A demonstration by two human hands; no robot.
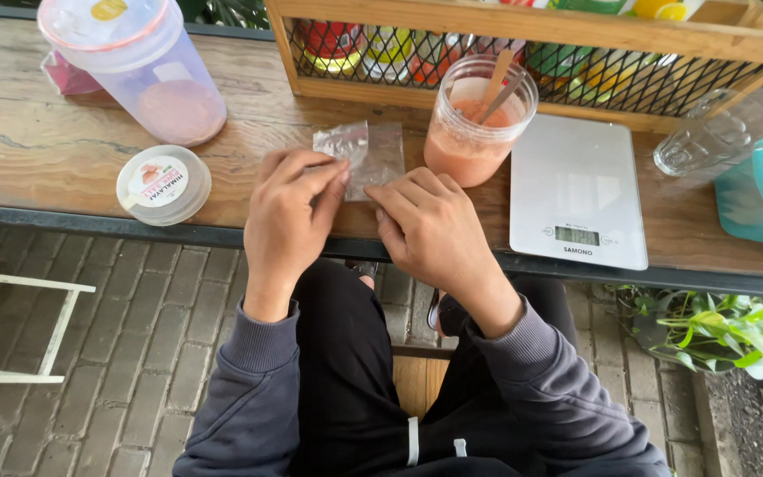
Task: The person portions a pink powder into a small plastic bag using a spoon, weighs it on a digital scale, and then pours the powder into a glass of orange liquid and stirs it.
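The wooden counter point(64, 150) carries everything, and the small clear plastic bag point(373, 155) lying flat near its front edge serves as the landmark. Behind the bag stands a wooden crate with a wire mesh front point(523, 62), holding bottles upright. Far to the bag's left is a large clear lidded tub point(147, 75) with pink powder settled at its bottom. To the bag's right lies a flat white kitchen scale point(576, 190), its display toward the person, probably for easy reading. Just right of the bag, touching the scale's corner, is an open jar of pink powder point(474, 124) with a wooden stick leaning inside. Left of the bag a white lid point(162, 184) rests flat, well apart from it. The left hand point(289, 221) has its grip closed on the bag's left edge, thumb and fingers pinching the film. The right hand point(430, 230) presses curled fingers on the bag's lower right corner, seemingly steadying it; whether it actually pinches the film I cannot tell.
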